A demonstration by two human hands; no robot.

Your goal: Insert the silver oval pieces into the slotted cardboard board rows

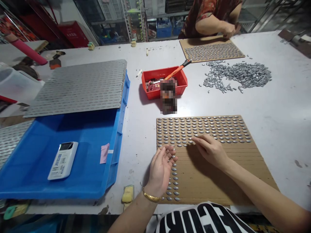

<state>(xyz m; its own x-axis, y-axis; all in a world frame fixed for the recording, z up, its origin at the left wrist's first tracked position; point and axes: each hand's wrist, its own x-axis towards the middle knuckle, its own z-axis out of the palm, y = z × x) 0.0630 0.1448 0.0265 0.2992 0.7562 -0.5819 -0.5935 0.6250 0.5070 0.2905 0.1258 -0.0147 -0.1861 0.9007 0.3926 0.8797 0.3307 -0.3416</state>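
Note:
A brown cardboard sheet (213,174) lies before me, with rows of small silver oval pieces (179,133) across its far part and a narrow strip of them down its left side. My right hand (212,151) is over the sheet, thumb and fingers pinched together at the near edge of the rows. What sits between those fingertips is too small to make out. At the sheet's left edge, my left hand (161,168) is cupped palm up, fingers loosely curled and apart. I see no piece plainly in its palm. It covers part of the left strip.
A blue tray (97,187) on the left holds a white device (63,160), with silver-covered sheets (82,87) across its far end. Beyond my sheet are a red bin (154,94) and a pile of silver pieces (252,75). A co-worker (211,19) works at another board (211,51).

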